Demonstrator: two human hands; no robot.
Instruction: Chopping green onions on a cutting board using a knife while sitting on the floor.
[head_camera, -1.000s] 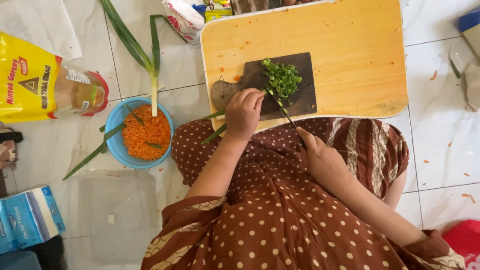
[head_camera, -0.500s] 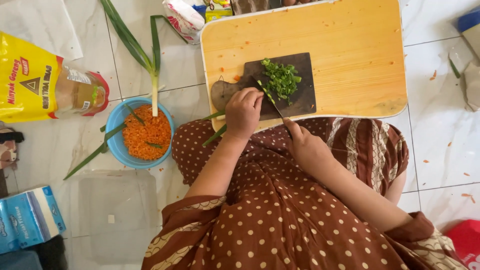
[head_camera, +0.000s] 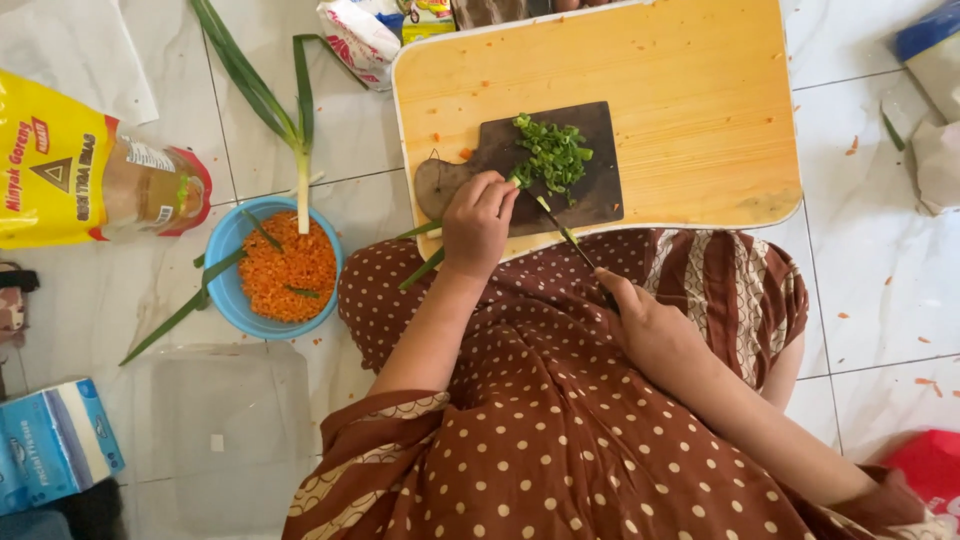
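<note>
Glossy white floor tiles (head_camera: 880, 250) with thin grey grout lines fill the scene, lit by soft, even daylight. Orange flecks (head_camera: 851, 146) scatter across the tiles at right. A low wooden desk (head_camera: 690, 90) with a pale rim sits directly on the floor.

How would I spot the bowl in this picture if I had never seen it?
Start at the big wooden board on the tiled floor, then look left past the left hand. The blue bowl sits there on the tiles. It is the only round dish, filled with orange shreds, green stalks lying across it.
</note>
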